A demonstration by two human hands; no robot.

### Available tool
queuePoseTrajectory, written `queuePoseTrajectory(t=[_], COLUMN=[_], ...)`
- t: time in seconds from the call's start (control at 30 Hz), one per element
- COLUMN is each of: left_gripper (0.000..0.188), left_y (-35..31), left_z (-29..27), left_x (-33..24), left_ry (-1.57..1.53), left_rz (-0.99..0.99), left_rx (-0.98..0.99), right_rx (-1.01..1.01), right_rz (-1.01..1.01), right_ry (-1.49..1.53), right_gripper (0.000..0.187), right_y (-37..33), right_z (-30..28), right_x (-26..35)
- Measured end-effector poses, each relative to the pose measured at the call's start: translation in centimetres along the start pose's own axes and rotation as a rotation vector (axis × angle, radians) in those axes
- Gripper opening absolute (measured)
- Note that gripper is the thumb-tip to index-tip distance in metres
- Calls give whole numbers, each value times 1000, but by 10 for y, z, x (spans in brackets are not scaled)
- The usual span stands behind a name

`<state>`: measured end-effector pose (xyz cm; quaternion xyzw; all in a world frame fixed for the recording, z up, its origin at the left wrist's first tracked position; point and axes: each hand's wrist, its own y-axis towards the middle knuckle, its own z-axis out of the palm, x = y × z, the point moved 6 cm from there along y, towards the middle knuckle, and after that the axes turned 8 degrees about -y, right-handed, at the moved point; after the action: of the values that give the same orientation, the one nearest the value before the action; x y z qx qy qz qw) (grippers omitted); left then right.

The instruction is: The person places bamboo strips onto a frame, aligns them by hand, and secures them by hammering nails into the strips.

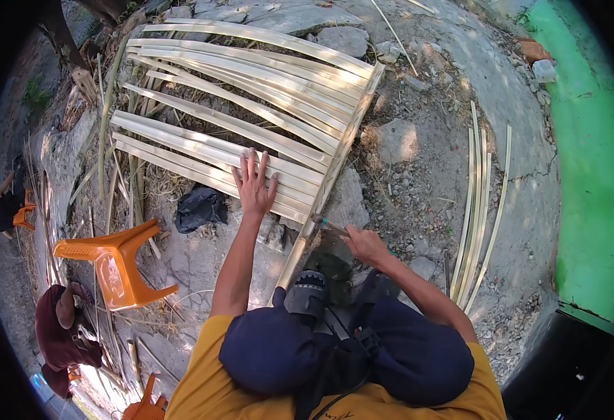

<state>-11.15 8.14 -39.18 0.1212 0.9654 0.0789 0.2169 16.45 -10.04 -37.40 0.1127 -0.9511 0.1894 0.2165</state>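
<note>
Pale split bamboo slats (237, 105) lie side by side, fanned out on the ground before me. Their right ends meet a long bamboo crosspiece (349, 133) that runs slantwise back toward my feet. My left hand (254, 189) rests on the nearer slats, fingers spread and palm down. In my right hand (364, 246) is a hammer (331, 226), gripped by its handle. The hammer's head is at the crosspiece, beside the end of the nearest slat; whether it touches is too small to tell.
Left of me an orange plastic chair (121, 269) lies tipped over near a black plastic bag (202, 208). Loose bamboo strips (475, 210) lie on the right, before a green wall (587, 161). Two people (65, 322) are at the far left. Rocks and rubble cover the ground.
</note>
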Motion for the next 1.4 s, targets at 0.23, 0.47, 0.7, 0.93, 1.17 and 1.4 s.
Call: queuePoseTrajectory(t=[0.23,0.47,0.7,0.93,1.17,1.4], left_gripper=[68,68,69,68,68,67], left_y=[-1,1,-6,-3,-5,-2], left_z=[1,0,1,0,2,9], left_x=[-5,-1,1,2,-1,-8], left_ry=[-14,-25,-5,-5,-16,-7], left_rz=[8,4,-3,20,32,53], left_rx=[11,0,20,-15,-26,-10], right_rx=[-178,-243,-218,-131,-218,-304], right_rz=[-34,-108,-101,87,6,55], right_ry=[62,160,197,82,114,178], right_gripper=[21,21,27,26,26,24], right_y=[-9,-9,-16,-4,-9,-16], right_z=[-2,-8,-8,3,-1,-39], right_x=[4,21,28,11,13,-6])
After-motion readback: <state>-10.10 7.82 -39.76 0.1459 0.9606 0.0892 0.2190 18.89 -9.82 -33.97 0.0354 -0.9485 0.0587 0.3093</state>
